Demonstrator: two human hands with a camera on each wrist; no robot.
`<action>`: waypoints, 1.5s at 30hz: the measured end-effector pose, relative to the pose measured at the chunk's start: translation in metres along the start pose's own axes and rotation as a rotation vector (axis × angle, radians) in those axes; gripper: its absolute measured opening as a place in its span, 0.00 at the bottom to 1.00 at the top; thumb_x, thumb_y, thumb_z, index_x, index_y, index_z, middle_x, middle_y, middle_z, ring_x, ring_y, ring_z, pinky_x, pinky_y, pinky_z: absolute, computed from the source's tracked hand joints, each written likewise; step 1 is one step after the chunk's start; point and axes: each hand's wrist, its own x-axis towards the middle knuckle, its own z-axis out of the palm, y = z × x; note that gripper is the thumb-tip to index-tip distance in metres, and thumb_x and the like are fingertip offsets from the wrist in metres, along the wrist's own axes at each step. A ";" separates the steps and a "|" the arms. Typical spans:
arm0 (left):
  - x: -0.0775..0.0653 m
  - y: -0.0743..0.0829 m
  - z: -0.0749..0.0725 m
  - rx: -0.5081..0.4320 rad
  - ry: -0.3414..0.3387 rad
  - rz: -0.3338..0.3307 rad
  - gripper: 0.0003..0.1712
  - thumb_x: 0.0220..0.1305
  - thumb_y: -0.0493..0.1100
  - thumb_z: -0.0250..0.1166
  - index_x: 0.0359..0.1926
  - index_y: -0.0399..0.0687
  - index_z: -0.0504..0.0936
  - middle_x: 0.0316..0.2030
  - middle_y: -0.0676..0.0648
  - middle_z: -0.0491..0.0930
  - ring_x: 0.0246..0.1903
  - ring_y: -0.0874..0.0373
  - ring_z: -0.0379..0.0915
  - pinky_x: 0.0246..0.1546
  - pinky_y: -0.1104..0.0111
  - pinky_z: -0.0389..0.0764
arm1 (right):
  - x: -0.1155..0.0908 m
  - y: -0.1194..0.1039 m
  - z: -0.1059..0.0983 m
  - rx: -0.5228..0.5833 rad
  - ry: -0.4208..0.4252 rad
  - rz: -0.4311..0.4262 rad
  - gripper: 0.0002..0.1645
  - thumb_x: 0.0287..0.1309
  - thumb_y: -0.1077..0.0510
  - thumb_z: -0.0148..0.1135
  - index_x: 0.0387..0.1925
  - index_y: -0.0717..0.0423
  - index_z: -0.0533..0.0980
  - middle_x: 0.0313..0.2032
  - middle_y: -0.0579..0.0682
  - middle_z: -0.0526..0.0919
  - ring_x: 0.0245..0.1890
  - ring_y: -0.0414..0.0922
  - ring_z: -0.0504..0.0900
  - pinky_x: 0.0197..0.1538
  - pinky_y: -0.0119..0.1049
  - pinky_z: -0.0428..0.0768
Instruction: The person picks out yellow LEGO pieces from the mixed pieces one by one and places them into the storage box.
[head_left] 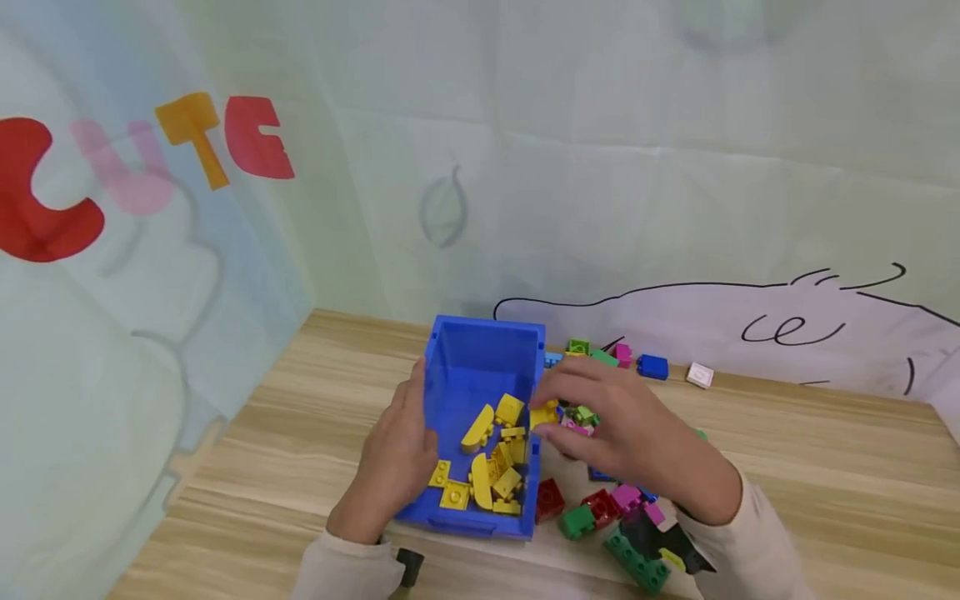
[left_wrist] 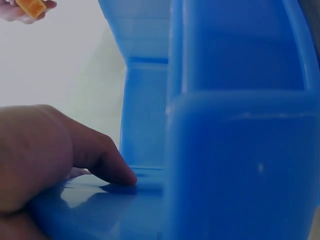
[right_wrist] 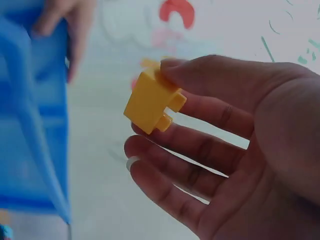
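A blue plastic bin [head_left: 480,367] lies on the wooden table, with several yellow toy bricks [head_left: 454,495] inside, mostly toward its near right part. My left hand [head_left: 397,454] grips the bin's left wall; in the left wrist view its thumb [left_wrist: 107,157] hooks over the blue rim. Just beside the bin's right rim, my right hand [head_left: 611,417] pinches a yellow toy brick [right_wrist: 152,102] between thumb and fingers. The brick's studs point toward the palm in the right wrist view.
Right of the bin lie loose bricks: a dark green one [head_left: 637,560], a red one [head_left: 550,498] and pink ones [head_left: 627,498]. Further back are a blue brick [head_left: 653,367] and a white brick [head_left: 700,375]. A printed cloth backdrop [head_left: 600,183] stands behind the table.
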 end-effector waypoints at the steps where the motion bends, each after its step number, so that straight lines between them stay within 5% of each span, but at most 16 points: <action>1: 0.000 0.000 0.000 0.000 -0.001 0.000 0.49 0.64 0.27 0.60 0.78 0.40 0.41 0.68 0.34 0.64 0.56 0.38 0.75 0.50 0.43 0.83 | 0.001 -0.002 0.005 0.011 -0.012 -0.013 0.11 0.54 0.59 0.75 0.39 0.52 0.83 0.41 0.44 0.84 0.43 0.40 0.81 0.43 0.40 0.87; 19: 0.001 0.000 -0.004 0.011 0.012 0.001 0.49 0.64 0.27 0.60 0.78 0.39 0.43 0.68 0.33 0.65 0.54 0.38 0.76 0.50 0.44 0.83 | 0.010 -0.009 0.041 -0.028 -0.164 0.106 0.16 0.58 0.52 0.71 0.48 0.50 0.82 0.47 0.46 0.85 0.49 0.43 0.79 0.49 0.41 0.86; 27: 0.003 0.000 -0.005 0.014 0.012 -0.018 0.49 0.64 0.28 0.61 0.78 0.40 0.43 0.67 0.34 0.65 0.56 0.38 0.75 0.52 0.43 0.81 | 0.012 0.030 0.019 -0.017 0.059 0.166 0.12 0.58 0.63 0.71 0.44 0.55 0.82 0.45 0.51 0.86 0.46 0.48 0.83 0.47 0.50 0.85; 31: 0.003 0.000 -0.004 0.022 0.011 -0.019 0.48 0.64 0.28 0.60 0.78 0.40 0.43 0.67 0.34 0.65 0.57 0.38 0.75 0.52 0.43 0.81 | 0.014 0.058 0.016 -0.084 0.099 0.233 0.11 0.56 0.66 0.71 0.42 0.60 0.83 0.42 0.55 0.86 0.39 0.51 0.83 0.41 0.50 0.84; 39: 0.000 0.000 0.000 0.018 0.018 -0.017 0.48 0.64 0.27 0.61 0.78 0.39 0.44 0.67 0.34 0.66 0.56 0.38 0.76 0.51 0.43 0.82 | 0.025 0.101 0.028 -0.137 -0.018 0.372 0.13 0.58 0.70 0.62 0.46 0.63 0.82 0.47 0.64 0.81 0.44 0.60 0.81 0.48 0.58 0.82; 45: -0.002 0.003 0.002 0.013 0.017 -0.021 0.50 0.64 0.28 0.62 0.78 0.41 0.43 0.67 0.35 0.67 0.54 0.40 0.77 0.49 0.45 0.83 | 0.031 0.117 0.041 -0.106 -0.162 0.454 0.22 0.55 0.76 0.58 0.51 0.63 0.82 0.45 0.66 0.77 0.39 0.56 0.76 0.44 0.53 0.81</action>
